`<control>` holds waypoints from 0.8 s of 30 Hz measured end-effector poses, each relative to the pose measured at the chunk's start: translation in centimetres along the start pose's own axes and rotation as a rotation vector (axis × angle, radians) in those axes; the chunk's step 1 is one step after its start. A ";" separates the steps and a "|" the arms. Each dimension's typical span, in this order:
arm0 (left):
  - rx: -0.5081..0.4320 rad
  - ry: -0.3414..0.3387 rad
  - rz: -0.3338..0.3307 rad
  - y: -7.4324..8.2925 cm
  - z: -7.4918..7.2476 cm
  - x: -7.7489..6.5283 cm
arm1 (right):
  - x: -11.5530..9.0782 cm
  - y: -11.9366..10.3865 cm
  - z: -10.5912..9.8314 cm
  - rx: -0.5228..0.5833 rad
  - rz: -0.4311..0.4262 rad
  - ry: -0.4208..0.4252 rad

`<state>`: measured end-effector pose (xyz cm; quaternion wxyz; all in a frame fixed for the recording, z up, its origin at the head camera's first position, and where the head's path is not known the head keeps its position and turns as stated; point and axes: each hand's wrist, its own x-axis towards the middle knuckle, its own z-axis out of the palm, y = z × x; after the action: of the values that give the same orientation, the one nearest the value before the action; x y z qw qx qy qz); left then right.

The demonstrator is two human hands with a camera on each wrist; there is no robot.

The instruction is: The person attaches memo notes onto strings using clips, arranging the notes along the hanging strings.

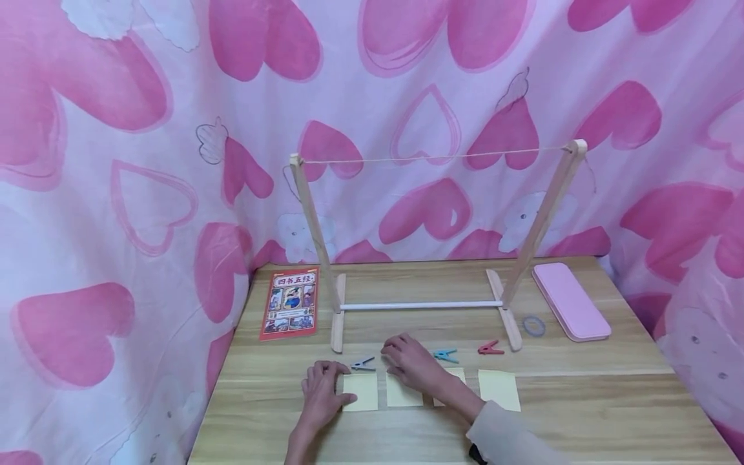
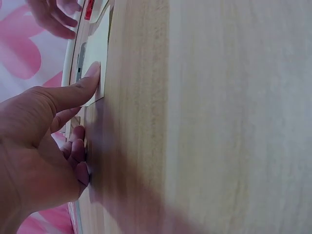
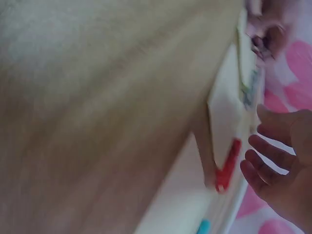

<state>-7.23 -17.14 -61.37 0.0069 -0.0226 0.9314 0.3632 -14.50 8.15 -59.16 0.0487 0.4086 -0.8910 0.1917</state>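
A row of pale yellow square paper notes lies on the table. My left hand (image 1: 323,395) is at the leftmost note (image 1: 363,392); its straight thumb (image 2: 91,80) rests on that paper while the other fingers bend beside the left edge. Over the second note (image 1: 405,392) hovers my right hand (image 1: 417,365), loosely bent, holding nothing. Behind the leftmost note sits a grey clothespin (image 1: 363,364). A red clothespin (image 3: 227,165) near my right fingers shows in the right wrist view, covered by that hand in the head view. Further right are a teal clothespin (image 1: 445,355) and another red clothespin (image 1: 491,348).
Behind the notes stands a wooden frame (image 1: 540,226) with a string (image 1: 430,157) across its top and a white rod (image 1: 418,305) low down. A red booklet (image 1: 289,303) lies left of it; a grey ring (image 1: 533,326) and pink case (image 1: 571,301) lie right. The rightmost note (image 1: 499,389) is uncovered.
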 end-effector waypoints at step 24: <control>-0.040 0.145 0.037 -1.1 1.0 -1.2 | 1.8 -0.7 3.4 -0.109 0.043 -0.008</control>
<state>-5.98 -17.24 -62.81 -0.0677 -0.0316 0.9224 0.3790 -14.98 5.15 -61.62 0.0633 0.3869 -0.9089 0.1423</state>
